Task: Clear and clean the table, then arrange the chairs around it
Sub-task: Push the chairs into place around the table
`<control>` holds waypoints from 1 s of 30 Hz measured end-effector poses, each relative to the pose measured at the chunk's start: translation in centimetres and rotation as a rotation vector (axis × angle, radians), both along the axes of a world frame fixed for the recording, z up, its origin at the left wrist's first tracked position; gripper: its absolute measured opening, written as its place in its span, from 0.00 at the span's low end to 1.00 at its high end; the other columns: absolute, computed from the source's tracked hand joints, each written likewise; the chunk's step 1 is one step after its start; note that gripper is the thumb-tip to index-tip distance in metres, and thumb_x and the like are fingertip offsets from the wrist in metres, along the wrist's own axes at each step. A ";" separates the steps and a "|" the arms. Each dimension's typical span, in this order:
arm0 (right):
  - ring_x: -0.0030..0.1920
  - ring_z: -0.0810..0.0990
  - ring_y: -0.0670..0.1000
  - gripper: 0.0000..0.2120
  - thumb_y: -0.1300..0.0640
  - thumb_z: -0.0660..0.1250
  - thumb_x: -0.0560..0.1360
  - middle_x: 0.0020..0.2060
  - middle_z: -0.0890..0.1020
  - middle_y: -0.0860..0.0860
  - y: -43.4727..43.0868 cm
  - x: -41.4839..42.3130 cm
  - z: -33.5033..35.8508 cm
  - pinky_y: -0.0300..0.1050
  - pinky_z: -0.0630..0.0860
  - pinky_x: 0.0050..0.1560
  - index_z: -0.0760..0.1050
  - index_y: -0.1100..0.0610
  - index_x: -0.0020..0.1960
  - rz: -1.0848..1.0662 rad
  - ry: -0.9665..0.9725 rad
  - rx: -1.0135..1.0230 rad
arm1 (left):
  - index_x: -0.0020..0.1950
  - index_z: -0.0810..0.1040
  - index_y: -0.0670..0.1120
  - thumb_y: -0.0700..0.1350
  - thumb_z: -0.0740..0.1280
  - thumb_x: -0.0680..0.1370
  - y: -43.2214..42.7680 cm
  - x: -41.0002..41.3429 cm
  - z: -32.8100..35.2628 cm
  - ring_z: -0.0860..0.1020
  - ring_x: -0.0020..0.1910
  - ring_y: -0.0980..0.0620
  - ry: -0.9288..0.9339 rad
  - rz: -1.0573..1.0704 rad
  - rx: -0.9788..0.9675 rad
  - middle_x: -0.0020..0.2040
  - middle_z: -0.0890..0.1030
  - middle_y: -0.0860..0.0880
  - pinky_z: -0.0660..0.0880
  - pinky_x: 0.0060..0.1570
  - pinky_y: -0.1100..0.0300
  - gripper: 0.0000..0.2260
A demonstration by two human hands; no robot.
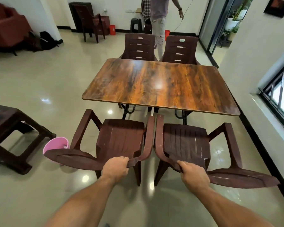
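Two moulded plastic armchairs stand side by side at the near long edge of the surface (161, 86), inner armrests almost touching, seats facing it but not yet tucked under. The left hand (116, 167) is clenched around the top rim of the left chair (120, 138)'s backrest, fingers curled over the edge. The right hand (192, 175) grasps the right chair (185, 141)'s backrest rim the same way. Across the surface, two far chairs (139, 46) sit pushed in against the opposite edge. The wood-grain top looks bare and glossy, so the clearing and wiping appear done.

These chairs probably weigh little; one hand each should manage them. The shells are stiff but thin, so the backrest rim may flex under a hard shove. That rim, near its middle, is a sound place to hold, since pushing there keeps each chair tracking straight. The polished tile floor (39, 82) looks slick, so the legs should slide easily and may skid or chatter. The inner armrests could snag on each other, or a front leg could catch the metal frame beneath. A pink bucket (56, 145) sits just beside the left chair's outer arm, near a dark stool (15, 128).
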State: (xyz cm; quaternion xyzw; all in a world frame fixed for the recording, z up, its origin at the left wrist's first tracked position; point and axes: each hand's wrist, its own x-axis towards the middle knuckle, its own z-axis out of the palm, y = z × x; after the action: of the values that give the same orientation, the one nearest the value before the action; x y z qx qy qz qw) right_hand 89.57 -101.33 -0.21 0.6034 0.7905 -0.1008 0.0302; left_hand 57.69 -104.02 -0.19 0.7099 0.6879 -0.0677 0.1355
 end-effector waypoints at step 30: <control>0.56 0.82 0.51 0.18 0.53 0.61 0.78 0.58 0.84 0.45 0.6 0.9 -0.5 0.49 0.77 0.53 0.77 0.50 0.67 0.086 0.096 0.108 | 0.67 0.75 0.51 0.50 0.62 0.80 2.2 0.9 -0.4 0.79 0.59 0.46 -0.033 -0.089 0.054 0.62 0.81 0.51 0.74 0.58 0.50 0.16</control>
State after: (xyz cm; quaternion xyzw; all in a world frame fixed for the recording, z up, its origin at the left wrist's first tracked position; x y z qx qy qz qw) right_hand 90.51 -100.69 -0.69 0.5640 0.8206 -0.0855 -0.0360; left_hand 58.64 -101.83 -0.62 0.7440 0.6549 -0.0435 0.1247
